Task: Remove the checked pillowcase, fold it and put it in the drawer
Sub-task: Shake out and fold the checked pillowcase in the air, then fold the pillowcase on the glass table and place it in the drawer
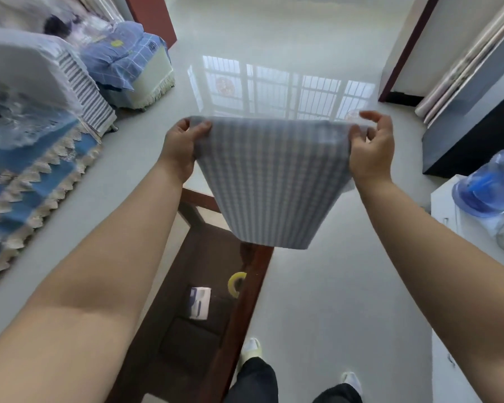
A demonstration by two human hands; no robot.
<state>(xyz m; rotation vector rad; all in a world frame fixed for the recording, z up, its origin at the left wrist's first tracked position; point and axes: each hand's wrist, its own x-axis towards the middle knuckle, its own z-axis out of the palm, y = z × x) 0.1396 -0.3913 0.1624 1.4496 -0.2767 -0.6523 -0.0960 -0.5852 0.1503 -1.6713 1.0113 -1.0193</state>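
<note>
The checked pillowcase (271,181), grey-blue and white, hangs in the air in front of me, folded into a narrower panel that tapers downward. My left hand (182,148) grips its top left corner, thumb over the edge. Over at the top right corner, my right hand (371,146) pinches the cloth with thumb and finger while the other fingers are lifted. Both arms are stretched forward. The cloth hangs over the far end of a dark wooden table (204,301). No drawer shows in this view.
On the dark table lie a roll of yellow tape (235,283) and a small white-blue box (200,302). Sofas with blue covers (35,158) line the left. A water bottle (489,184) on a white cabinet stands right. My feet stand on glossy floor.
</note>
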